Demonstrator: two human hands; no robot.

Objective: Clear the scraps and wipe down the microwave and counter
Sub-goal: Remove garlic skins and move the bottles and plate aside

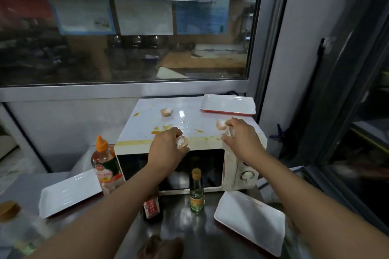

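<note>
At the far left of the steel bench a blurred jar with a brown lid sits at the edge of view, and just right of it lies a white rectangular tray, tilted toward the microwave. An orange-capped sauce bottle stands against the microwave's left front corner, with a small dark bottle with a red label lower down, partly hidden by the left forearm. The microwave's white top carries orange-yellow smears near its front left and 1 loose eggshell half further back. The left hand hovers over the front edge of the top, fingers curled around an eggshell piece. A clear bottle with a tan cap stands on the bench in front of the microwave door. The right hand is over the top's right side, fingers pinching a pale shell fragment, its fingertips touching another eggshell half that lies on the top. Behind it, a white tray with a red rim rests on the top's back right corner. A third white tray lies at an angle on the bench, lower right
</note>
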